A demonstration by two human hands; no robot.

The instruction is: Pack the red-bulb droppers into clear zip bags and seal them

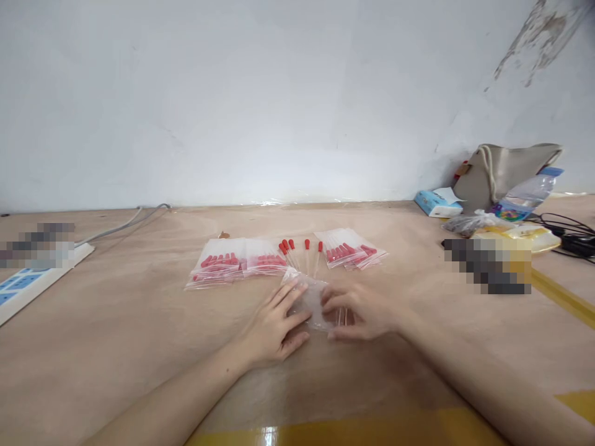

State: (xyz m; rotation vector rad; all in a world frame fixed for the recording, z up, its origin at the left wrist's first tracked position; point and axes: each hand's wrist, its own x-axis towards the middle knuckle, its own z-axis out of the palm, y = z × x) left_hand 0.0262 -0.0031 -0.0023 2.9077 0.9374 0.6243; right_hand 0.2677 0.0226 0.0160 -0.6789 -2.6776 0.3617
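Steady the clear bag with left hand, grip spread. Guide slim tubes gently with right hand, curled; cannot tell if pinching.

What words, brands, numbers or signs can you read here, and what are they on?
None can be read.
Bottle label: colourful, too blurred.
Blue tissue pack: any print too small.
Yellow-and-white packet: too blurred.
Filled plastic bags: no legible lettering.
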